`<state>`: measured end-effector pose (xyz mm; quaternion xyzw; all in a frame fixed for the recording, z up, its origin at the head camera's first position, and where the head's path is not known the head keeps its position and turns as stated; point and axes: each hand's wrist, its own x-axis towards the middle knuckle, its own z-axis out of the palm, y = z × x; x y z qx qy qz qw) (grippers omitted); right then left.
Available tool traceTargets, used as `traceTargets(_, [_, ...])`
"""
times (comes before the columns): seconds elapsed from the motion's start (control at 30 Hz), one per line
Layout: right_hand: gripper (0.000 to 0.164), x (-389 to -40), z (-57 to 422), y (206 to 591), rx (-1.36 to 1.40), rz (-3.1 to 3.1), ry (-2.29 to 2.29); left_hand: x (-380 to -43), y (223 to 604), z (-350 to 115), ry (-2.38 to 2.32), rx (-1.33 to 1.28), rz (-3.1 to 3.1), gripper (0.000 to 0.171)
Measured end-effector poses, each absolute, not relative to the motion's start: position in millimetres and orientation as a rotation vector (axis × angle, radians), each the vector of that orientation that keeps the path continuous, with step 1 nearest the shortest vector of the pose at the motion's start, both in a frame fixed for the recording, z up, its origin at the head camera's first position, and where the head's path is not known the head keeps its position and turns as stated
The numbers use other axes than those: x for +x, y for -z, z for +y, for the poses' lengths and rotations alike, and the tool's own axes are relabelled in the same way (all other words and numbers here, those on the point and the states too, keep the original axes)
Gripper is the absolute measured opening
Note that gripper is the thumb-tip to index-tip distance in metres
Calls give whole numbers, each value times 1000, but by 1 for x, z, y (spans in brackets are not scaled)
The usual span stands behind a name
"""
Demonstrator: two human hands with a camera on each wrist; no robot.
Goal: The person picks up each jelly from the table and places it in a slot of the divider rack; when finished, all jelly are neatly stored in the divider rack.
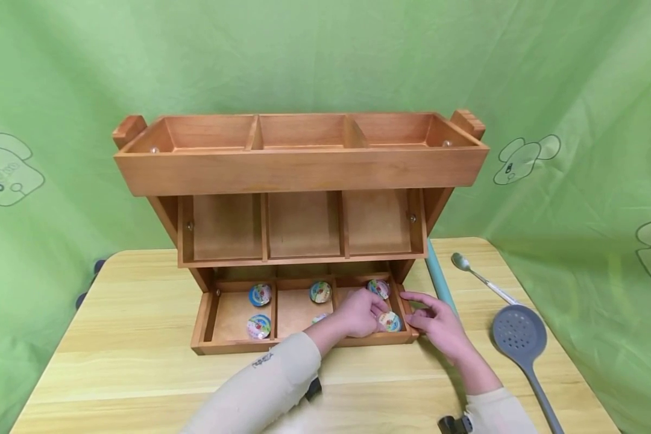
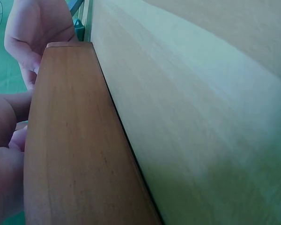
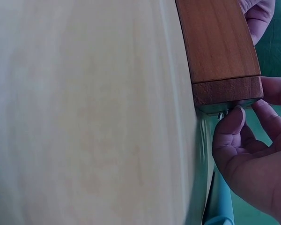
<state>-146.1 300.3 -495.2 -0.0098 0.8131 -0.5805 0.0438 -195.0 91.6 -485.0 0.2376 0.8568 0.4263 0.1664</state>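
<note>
In the bottom tray of a three-tier wooden rack (image 1: pixel 301 169) lie several jelly cups with printed lids. My left hand (image 1: pixel 360 313) reaches into the right compartment and pinches the front jelly cup (image 1: pixel 389 322) there; another jelly cup (image 1: pixel 378 289) lies just behind its fingers. In the left wrist view, the tray's front board (image 2: pixel 75 136) hides part of the left hand (image 2: pixel 7 164). At the tray's right end, my right hand (image 1: pixel 439 325) grips the side wall. The right wrist view shows its thumb (image 3: pixel 232 122) against the end near small metal screws.
Two jelly cups, a blue-rimmed one (image 1: pixel 260 295) among them, sit in the left compartment. The middle compartment holds a jelly cup (image 1: pixel 320 292) and another partly behind my left arm. Right of the rack lie a teal tube (image 1: pixel 439 274), a metal spoon (image 1: pixel 485 280) and a grey skimmer (image 1: pixel 519 331).
</note>
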Motion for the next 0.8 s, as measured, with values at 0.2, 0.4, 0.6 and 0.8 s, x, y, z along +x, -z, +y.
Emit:
traceTargets(0.2, [46,-149,300,495,-42,2481,1774,-197,483,91,-1165,691,2447,31])
traceTargets(0.4, [45,-151,299,493,-53,2520,1730,-190,476,81,-1224,674,2455,43])
traceTargets(0.6, [44,-142,297,479,-33,2725,1582,-167,459,54,-1439,648,2410,54])
traceTargets(0.8, [48,-124,284,456,-169,3047,1493,-134,434,8,-1668,652,2413,70])
